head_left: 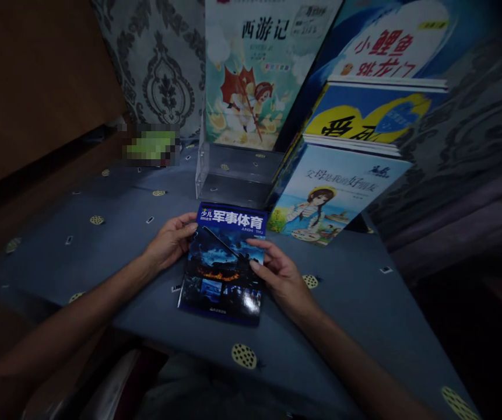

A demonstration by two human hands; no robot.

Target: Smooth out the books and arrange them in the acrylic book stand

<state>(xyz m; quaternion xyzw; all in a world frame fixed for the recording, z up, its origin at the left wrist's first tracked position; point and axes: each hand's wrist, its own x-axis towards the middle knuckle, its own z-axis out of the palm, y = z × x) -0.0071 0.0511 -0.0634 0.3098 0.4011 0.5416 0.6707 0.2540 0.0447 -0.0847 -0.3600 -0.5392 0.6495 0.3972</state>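
Observation:
Between my two hands is a dark blue paperback book [224, 262], its cover showing a tank, flames and Chinese lettering. My left hand [172, 239] grips its upper left edge, thumb on the cover and fingers partly hidden beneath. At the right edge my right hand [282, 269] holds it, with the thumb and a finger over the cover. The book faces up, just in front of a clear acrylic stand [228, 185]. A light blue book [329, 192] with a girl in a yellow hat stands right of it.
A green-teal book [259, 76] leans upright at the back of the stand. To the right stand a blue-and-yellow book [373, 114] and a larger blue book [386, 44]. A blurred green item [150, 144] lies back left on the pineapple-patterned tablecloth [123, 198].

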